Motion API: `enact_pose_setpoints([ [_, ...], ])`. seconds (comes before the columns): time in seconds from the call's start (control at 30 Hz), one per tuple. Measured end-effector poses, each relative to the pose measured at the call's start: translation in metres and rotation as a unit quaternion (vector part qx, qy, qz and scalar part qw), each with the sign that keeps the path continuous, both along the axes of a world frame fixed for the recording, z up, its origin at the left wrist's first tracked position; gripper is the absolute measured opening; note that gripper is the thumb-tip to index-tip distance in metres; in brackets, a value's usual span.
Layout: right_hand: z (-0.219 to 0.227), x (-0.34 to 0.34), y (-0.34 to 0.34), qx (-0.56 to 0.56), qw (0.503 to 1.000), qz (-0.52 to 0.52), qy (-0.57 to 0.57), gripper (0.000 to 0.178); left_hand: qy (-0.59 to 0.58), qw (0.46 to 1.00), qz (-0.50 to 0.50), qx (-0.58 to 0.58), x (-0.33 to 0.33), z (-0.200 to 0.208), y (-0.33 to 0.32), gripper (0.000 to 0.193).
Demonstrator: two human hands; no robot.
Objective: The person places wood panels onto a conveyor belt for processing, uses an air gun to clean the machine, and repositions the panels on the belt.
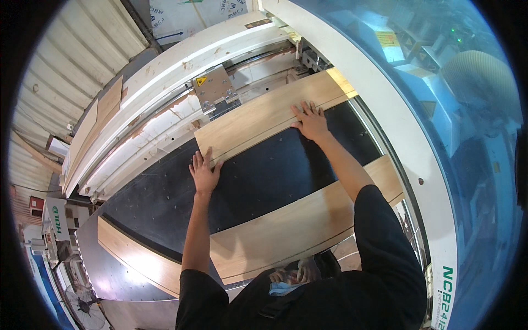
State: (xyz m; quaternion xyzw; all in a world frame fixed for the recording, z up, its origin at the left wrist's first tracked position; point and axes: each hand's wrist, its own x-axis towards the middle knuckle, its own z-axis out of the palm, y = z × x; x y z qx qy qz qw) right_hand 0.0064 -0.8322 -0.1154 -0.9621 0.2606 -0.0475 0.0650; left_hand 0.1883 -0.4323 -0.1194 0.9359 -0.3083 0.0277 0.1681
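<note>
Glare whitens the lower-left board [138, 263]; fisheye distortion bends edges

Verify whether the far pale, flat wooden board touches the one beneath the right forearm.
Apart: the head view shows flat black bed between the far board and near board.

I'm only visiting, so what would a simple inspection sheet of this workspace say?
Surface: black bed, pale specks on it.
Job's things: far wooden board under both hands; near wooden board beside the person's torso.
Clutter: another wooden board at the left.
Hands: left hand on the far board near its left end; right hand farther right, fingers spread.
Cables: none clearly made out.
Surroundings: white machine frame, blue see-through cover, corrugated wall, fan.
</note>
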Motion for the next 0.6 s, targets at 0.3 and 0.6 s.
enact_pose_setpoints([
  [0.3,0.002,0.000,-0.029,-0.012,1.000,-0.013,0.011,0.076,-0.008,0.995,-0.034,-0.092,-0.005,-0.017,-0.022,0.068],
  [0.6,-0.008,-0.006,-0.093,0.036,0.999,-0.030,0.002,0.079,0.001,0.994,-0.050,-0.093,0.009,-0.019,-0.076,0.064],
])
